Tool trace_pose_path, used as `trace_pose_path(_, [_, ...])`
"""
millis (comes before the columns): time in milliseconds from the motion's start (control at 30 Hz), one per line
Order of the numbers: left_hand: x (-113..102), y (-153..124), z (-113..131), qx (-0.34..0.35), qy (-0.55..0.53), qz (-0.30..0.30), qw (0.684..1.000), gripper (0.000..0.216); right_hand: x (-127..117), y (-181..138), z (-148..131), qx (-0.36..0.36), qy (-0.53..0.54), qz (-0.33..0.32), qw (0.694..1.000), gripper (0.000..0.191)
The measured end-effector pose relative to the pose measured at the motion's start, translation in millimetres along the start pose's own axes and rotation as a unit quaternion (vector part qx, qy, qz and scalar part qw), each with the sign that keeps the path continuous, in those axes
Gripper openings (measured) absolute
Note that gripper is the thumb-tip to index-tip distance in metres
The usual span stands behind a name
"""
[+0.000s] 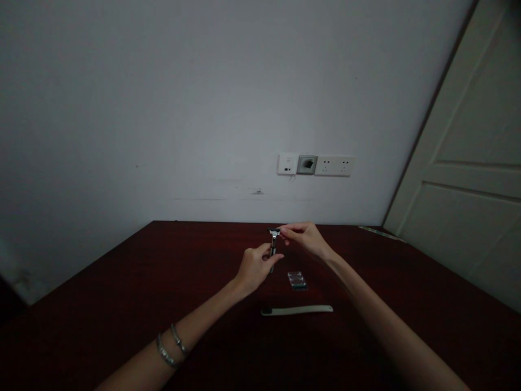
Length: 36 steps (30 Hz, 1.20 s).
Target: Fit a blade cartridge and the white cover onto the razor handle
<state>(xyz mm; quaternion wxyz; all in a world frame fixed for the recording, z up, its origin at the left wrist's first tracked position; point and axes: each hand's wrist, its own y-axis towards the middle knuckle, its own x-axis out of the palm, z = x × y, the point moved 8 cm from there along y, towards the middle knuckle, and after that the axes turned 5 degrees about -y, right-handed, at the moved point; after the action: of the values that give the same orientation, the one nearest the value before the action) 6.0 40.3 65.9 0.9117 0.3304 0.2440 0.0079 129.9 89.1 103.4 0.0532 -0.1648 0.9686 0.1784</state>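
A razor (273, 245) with a dark grip and a shiny metal neck stands upright over the table. My left hand (254, 269) is closed round its handle, thumb along the near side. At the top, the fingers of my right hand (307, 238) pinch the right end of the razor's head, partly covering it. Below my hands a small clear plastic case (297, 278) with a greenish lower edge lies on the table. Nearer to me is a long, thin whitish strip (301, 310) with a dark left end; its kind is not clear.
The dark red table (195, 255) reaches back to a pale wall (203, 108). Sockets (332, 166) and a grey-framed wall plate (306, 164) sit on that wall. A panelled door (476, 163) stands at the right. A thin flat strip (381, 233) lies along the far right edge.
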Motion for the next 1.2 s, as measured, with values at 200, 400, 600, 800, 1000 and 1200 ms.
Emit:
trace_pose_path(200, [-3, 2, 8, -0.010, 0.046, -0.003, 0.999, 0.024, -1, -1, -4, -0.004, -0.025, -0.005, 1.000, 0.029])
trace_pose_path(400, [-3, 2, 5, -0.018, 0.072, -0.006, 0.997, 0.025, 1, -1, -9, -0.044, -0.069, -0.013, 0.997, 0.027])
trace_pose_path(600, [-4, 3, 2, -0.024, 0.082, 0.002, 0.996, 0.026, 3, -2, -9, -0.069, -0.095, -0.019, 0.993, 0.028])
trace_pose_path(800, [-6, 2, 3, -0.029, 0.089, 0.011, 0.996, 0.024, 5, -3, -13, -0.087, -0.101, -0.020, 0.991, 0.026])
trace_pose_path(1000, [-6, 2, 3, -0.029, 0.096, 0.005, 0.995, 0.024, 6, -4, -17, -0.107, -0.119, -0.037, 0.987, 0.023])
trace_pose_path(1200, [-6, 3, 9, -0.006, 0.103, -0.003, 0.995, 0.027, 0, -1, -14, -0.075, -0.098, -0.028, 0.992, 0.021])
